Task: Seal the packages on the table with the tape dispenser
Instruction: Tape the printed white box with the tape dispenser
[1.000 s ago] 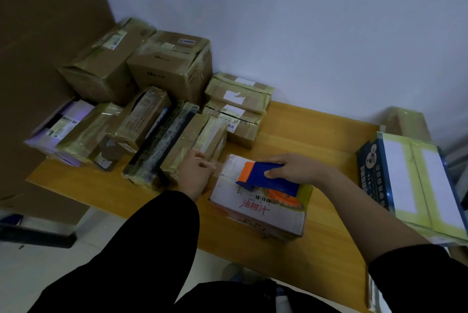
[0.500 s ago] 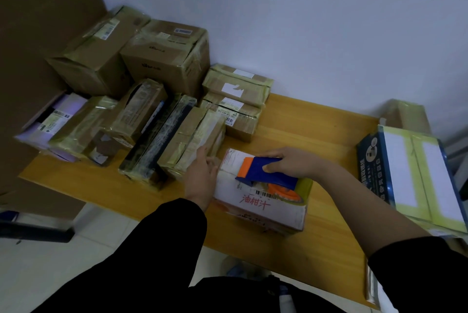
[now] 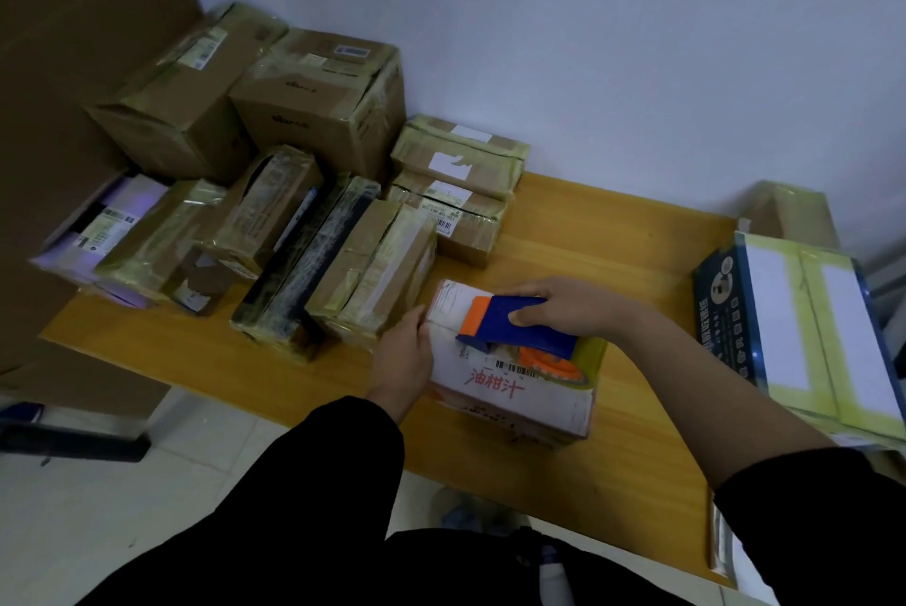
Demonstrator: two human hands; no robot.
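1. My right grip (image 3: 564, 306) is wrapped round the dispenser (image 3: 534, 335), thumb on the near side of its blue body, fingers over the top
2. The dispenser sits on top of the box (image 3: 539, 404), its orange nose pointing left and its orange roll (image 3: 554, 362) low at the right end
3. The box is white, with red characters and a barcode on its top; it lies on the desk (image 3: 613, 252) near the front edge, right in front of me
4. My left grip (image 3: 404, 355) is loose, clasping nothing: it rests against the box's left end, fingertips up at the top left edge
5. Just left of the box stands a row of taped brown parcels (image 3: 382, 262), leaning side by side; I cannot tell whether the nearest one touches the box
6. Behind that row two big cartons (image 3: 318, 100) stand against the wall (image 3: 588, 41), and beside them lies a stack (image 3: 456, 159) of two flat parcels
7. At the desk's right end, well apart from the box, lies a blue case (image 3: 735, 311) with pale yellow tape strips across its top
8. Both my sleeves (image 3: 294, 507) are black
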